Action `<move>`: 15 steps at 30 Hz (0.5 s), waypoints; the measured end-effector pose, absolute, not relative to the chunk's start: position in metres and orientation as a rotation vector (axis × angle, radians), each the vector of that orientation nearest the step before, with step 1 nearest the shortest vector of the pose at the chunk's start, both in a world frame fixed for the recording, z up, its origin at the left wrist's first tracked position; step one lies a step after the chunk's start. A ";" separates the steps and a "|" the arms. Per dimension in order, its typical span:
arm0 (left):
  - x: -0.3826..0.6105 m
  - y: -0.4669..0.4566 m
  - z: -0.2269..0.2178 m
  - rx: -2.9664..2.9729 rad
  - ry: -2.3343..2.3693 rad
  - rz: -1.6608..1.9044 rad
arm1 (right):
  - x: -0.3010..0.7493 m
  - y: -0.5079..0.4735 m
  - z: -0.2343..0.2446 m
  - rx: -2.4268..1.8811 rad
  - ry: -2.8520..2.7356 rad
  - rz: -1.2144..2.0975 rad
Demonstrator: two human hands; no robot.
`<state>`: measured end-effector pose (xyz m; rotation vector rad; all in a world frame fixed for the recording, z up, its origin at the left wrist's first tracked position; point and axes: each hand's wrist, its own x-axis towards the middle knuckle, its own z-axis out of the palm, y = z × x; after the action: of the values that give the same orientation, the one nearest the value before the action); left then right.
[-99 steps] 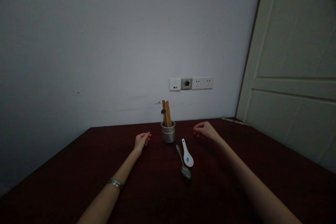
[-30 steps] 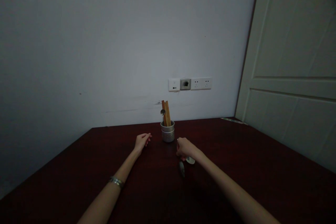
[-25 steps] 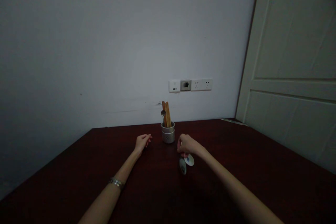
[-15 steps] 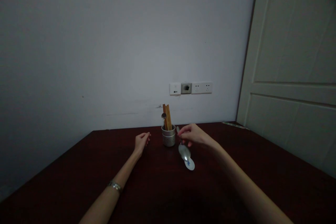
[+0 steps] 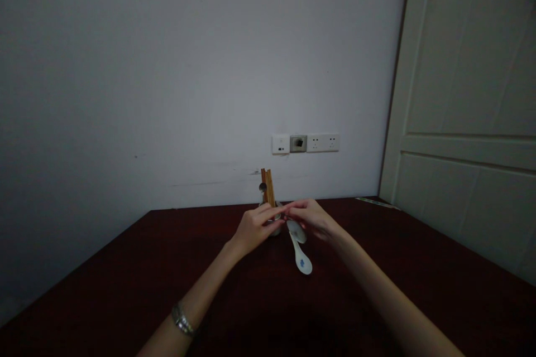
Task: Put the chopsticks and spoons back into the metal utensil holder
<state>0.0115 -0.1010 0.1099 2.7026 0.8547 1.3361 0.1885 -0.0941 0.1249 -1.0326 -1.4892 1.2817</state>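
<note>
My right hand [image 5: 312,216] is closed on the handle of a metal spoon [image 5: 296,230], whose bowl hangs just below my fingers. My left hand [image 5: 253,228] has come up beside it, its fingertips touching the spoon's handle end in front of the metal utensil holder [image 5: 274,227]. The holder is mostly hidden behind my left hand; wooden chopsticks [image 5: 267,187] and a small spoon stick up from it. A white ceramic spoon with a blue mark [image 5: 301,257] lies on the dark red table [image 5: 125,284] just below my hands.
A white wall with a row of sockets [image 5: 305,143] stands behind the table. A pale door [image 5: 469,122] is at the right. A thin strip [image 5: 374,202] lies at the table's far right corner. A bracelet is on my left wrist.
My right hand picked the metal spoon off the table and lifted it toward the holder. My left hand moved right from the table to meet it. The ceramic spoon stays on the table.
</note>
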 end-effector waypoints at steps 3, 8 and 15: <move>0.016 -0.098 0.102 2.757 0.734 1.443 | 0.186 -0.095 0.124 -1.020 -1.494 1.294; 0.017 -0.096 0.098 2.795 0.574 1.606 | 0.184 -0.095 0.122 -1.015 -1.474 1.314; 0.018 -0.101 0.100 2.827 0.610 1.605 | 0.184 -0.094 0.119 -0.982 -1.447 1.361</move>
<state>0.0178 -0.1008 0.0999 2.8275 0.6104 1.6054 0.1838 -0.0938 0.1193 -0.9817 -1.4470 1.3607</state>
